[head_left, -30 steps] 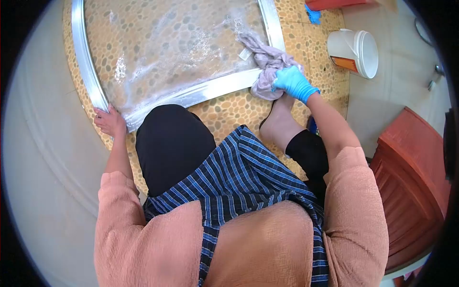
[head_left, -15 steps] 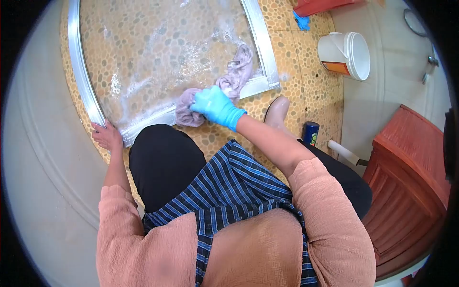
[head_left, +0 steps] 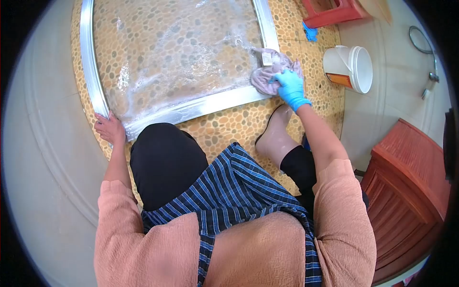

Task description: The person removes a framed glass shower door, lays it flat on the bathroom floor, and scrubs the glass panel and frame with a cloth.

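Observation:
A glass panel (head_left: 177, 45) streaked with suds lies over the pebble-patterned floor, its silver metal frame (head_left: 205, 106) around it. My right hand (head_left: 290, 90), in a blue rubber glove, presses a wet lilac cloth (head_left: 266, 82) onto the frame's near right corner. Part of the cloth spreads over the glass, and a white tag shows on it. At the near left corner my bare left hand (head_left: 110, 129) grips the frame's outer edge; its palm side is hidden.
A white bucket (head_left: 348, 68) lies tipped on its side at the right. Behind it are a blue glove (head_left: 310, 32) and a red plastic stool (head_left: 334, 13). A reddish wooden cabinet (head_left: 406, 191) stands at the lower right. My boot (head_left: 277, 136) is below the cloth.
My right hand has slid the cloth rightward along the near frame bar to the corner. My left hand stays at the left corner. My right boot has shifted, and the view has tilted slightly.

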`<state>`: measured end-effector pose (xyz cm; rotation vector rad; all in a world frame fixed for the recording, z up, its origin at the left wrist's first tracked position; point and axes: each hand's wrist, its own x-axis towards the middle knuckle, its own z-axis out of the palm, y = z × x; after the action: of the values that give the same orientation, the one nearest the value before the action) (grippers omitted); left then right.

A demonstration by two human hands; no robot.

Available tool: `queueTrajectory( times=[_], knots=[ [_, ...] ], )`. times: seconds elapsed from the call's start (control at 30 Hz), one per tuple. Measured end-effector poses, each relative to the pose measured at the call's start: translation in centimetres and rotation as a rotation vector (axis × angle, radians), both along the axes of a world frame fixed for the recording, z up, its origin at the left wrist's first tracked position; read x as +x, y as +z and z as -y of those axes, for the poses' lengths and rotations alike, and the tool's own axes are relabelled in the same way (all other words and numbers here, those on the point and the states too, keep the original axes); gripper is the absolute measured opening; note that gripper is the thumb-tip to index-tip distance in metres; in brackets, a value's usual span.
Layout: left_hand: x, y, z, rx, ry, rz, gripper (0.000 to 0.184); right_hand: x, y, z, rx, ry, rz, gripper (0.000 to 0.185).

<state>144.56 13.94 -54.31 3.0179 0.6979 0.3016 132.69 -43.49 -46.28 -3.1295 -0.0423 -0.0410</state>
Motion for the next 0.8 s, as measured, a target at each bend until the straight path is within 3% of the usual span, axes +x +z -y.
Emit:
queueTrajectory(
  times=[0.1, 0.2, 0.3, 0.33, 0.37, 0.43, 0.5, 0.57, 0.6, 0.63, 0.67, 0.7, 0.77, 0.8],
  knots=[
    [0.0, 0.0, 0.1, 0.018, 0.006, 0.001, 0.064, 1.0, -1.3, -3.2, -0.083, 0.021, -0.044, 0.019],
    [-0.2, 0.3, 0.3, -0.006, 0.018, -0.036, 0.064, 3.1, -1.3, -10.7, 0.167, 0.158, -0.011, 0.005],
    [-0.3, 0.3, 0.0, -0.013, -0.004, -0.025, 0.063, 5.6, -0.7, -19.8, 0.412, 0.329, -0.052, 0.008],
    [-0.2, 0.4, -0.1, -0.01, 0.003, -0.007, 0.063, 6.3, -2.5, -22.7, 0.286, 0.348, -0.022, 0.008],
    [-0.2, 0.4, -0.1, -0.009, -0.004, -0.008, 0.063, 6.8, -1.1, -24.6, 0.355, 0.458, -0.021, 0.006],
    [-0.2, 0.7, 0.3, -0.02, 0.01, 0.027, 0.063, 7.3, 0.2, -25.8, 0.558, 0.559, -0.025, 0.035],
    [-0.4, 1.3, 0.6, -0.037, 0.002, -0.016, 0.062, 8.2, 4.0, -23.2, 0.722, 0.554, 0.126, 0.05],
    [-0.4, 1.9, 0.7, -0.062, 0.024, -0.017, 0.063, 9.1, 2.7, -17.6, 0.536, 0.194, 0.304, 0.058],
    [-0.5, 2.0, 0.6, -0.078, 0.013, -0.052, 0.063, 8.1, 4.7, -14.6, 0.469, -0.105, 0.346, 0.044],
    [-0.7, 1.7, 0.4, -0.087, 0.026, -0.029, 0.063, 7.3, 2.8, -10.4, 0.613, -0.374, 0.252, 0.044],
    [-0.8, 1.4, 0.4, -0.082, 0.009, -0.003, 0.064, 5.4, -0.1, -6.2, 0.362, -0.525, 0.328, 0.043],
    [-0.7, 1.3, 0.4, -0.077, -0.01, 0.022, 0.065, 4.2, -0.3, -4.5, 0.339, -0.718, 0.268, 0.041],
    [-0.6, 1.9, 0.7, -0.111, 0.01, -0.001, 0.066, 2.0, -4.7, 0.3, 0.732, -0.825, -0.097, 0.038],
    [-0.7, 2.2, 0.6, -0.132, 0.018, -0.044, 0.066, 1.7, -4.8, 0.3, 0.733, -0.81, -0.091, 0.038]
  ],
)
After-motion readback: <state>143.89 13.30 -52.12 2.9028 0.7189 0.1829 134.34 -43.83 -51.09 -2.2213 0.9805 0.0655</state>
